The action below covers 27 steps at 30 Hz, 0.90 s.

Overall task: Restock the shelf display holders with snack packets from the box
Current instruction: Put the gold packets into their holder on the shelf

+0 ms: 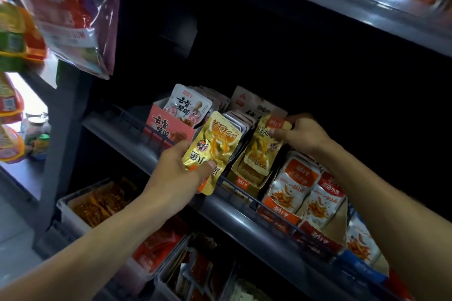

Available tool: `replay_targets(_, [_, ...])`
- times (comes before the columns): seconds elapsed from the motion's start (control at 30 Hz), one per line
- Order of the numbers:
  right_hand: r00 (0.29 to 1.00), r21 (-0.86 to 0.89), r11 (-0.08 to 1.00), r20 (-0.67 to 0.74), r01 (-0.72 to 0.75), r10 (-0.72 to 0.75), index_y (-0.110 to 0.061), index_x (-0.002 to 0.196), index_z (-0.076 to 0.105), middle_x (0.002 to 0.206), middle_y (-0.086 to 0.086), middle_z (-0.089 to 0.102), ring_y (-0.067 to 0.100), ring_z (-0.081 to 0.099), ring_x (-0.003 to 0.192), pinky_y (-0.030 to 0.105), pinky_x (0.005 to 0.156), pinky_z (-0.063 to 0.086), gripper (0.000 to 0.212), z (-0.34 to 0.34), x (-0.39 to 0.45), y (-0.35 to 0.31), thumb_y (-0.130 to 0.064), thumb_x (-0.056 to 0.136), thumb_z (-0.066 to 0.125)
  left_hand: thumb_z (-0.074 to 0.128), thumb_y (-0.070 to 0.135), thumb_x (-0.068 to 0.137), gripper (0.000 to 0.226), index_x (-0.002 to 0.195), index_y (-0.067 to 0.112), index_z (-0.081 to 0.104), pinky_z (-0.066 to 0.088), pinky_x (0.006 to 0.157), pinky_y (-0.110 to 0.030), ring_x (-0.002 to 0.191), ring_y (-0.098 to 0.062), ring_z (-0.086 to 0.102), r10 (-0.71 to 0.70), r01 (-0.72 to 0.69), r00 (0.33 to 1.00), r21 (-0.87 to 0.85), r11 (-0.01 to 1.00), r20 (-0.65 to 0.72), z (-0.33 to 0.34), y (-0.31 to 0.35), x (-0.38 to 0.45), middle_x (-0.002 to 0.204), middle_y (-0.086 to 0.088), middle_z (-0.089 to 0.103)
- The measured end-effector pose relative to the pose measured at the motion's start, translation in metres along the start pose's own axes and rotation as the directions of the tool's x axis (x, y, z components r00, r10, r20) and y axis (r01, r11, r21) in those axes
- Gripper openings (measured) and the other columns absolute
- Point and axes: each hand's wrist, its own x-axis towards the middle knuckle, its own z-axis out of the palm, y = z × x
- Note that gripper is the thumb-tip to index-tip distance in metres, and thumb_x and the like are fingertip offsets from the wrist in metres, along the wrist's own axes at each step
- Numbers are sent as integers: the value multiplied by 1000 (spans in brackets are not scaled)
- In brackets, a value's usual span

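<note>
Your left hand (179,170) grips a gold snack packet (212,148), thumb curled over its lower end, and holds it in front of the wire rail (234,184) of the middle shelf (244,217). Your right hand (302,133) pinches the top corner of a second gold packet (263,151), which stands upright in the gold display holder (244,179) behind the rail.

Surroundings: to the left of the gold holder stands a pink display box (168,127) with white packets (187,105) rising from it; to the right, orange-and-white packets (293,186) lean in a row. A row of packets seen edge-on (241,121) sits between the pink box and the pinched packet, just behind the packet in your left hand. Large bags (71,17) hang at upper left, blurred.

Hidden or unclear: the back of the middle shelf is in deep shadow. Your right fingertips lie behind the pinched packet. The lower bins (97,205) hold red and orange packets whose print cannot be read. The supply box cannot be made out.

Edges and room: the wire rail runs along the shelf's front edge, with the upper shelf (318,5) well above both hands. Dark open space lies above the holders.
</note>
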Motion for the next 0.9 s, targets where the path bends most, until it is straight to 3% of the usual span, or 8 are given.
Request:
replay_targets(0.1, [997,-21,1000,71,14,-13,-14,115,64,104,-1,63,20,61,98,38,90,51,31,12,2,5,-29,88,72,68,20,91,13,97,30,63,49,69,-22,77,-1,68,10,-10,1000,13,1000,10,-2,1,1,85,21,71])
replay_targets(0.23, [990,-188,982,143,25,2,-18,107,63,102,-1,63,13,58,86,29,78,48,25,23,4,14,-26,85,74,68,18,91,13,96,28,63,46,57,-11,73,1,68,8,-8,1000,-2,1000,15,-3,-2,2,83,21,71])
replay_targets(0.5, [997,-277,960,79,30,-9,-19,119,58,105,-2,62,13,56,87,30,79,50,42,28,9,26,-32,83,76,70,14,89,15,99,26,66,45,52,-5,71,-3,69,-19,21,999,-54,998,31,2,-8,5,85,8,74])
replay_targets(0.63, [999,-325,945,39,-19,33,-21,118,55,102,-2,58,14,54,83,28,71,44,37,30,13,31,-34,87,72,70,16,90,14,99,27,66,48,59,-12,74,-5,70,-35,37,999,-48,998,40,3,-12,7,85,11,74])
replay_targets(0.9, [996,-363,928,17,-80,93,-22,121,51,96,1,56,19,57,82,32,73,49,38,34,16,32,-37,90,68,70,10,89,17,103,18,66,54,55,-19,70,-12,72,-71,76,996,-77,994,63,3,-17,5,85,3,75])
